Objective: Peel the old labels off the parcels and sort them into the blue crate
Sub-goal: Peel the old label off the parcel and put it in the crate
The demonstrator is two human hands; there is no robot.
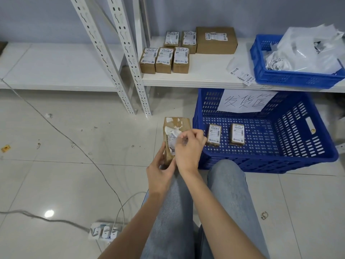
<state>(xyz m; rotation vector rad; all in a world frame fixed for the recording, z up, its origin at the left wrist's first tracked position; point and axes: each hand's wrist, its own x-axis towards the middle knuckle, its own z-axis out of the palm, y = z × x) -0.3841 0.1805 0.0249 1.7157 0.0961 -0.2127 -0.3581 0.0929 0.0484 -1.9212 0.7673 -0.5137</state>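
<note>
My left hand [160, 170] grips the lower end of a small brown parcel [177, 124] held upright above my knees. Its white label [172, 136] is torn and partly lifted, with paper scraps left on the cardboard. My right hand [188, 146] pinches the loose edge of that label. To the right, on the floor, stands a large blue crate [291, 157] with a handwritten paper sign; two small labelled parcels [214, 135] [237, 134] lie inside it.
On the white shelf [205, 71] stand several small labelled boxes [164, 59] and one larger box [216, 40]. A second blue crate [280, 77] there holds crumpled white bags and labels. Cables and a power strip [104, 230] lie on the tiled floor at left.
</note>
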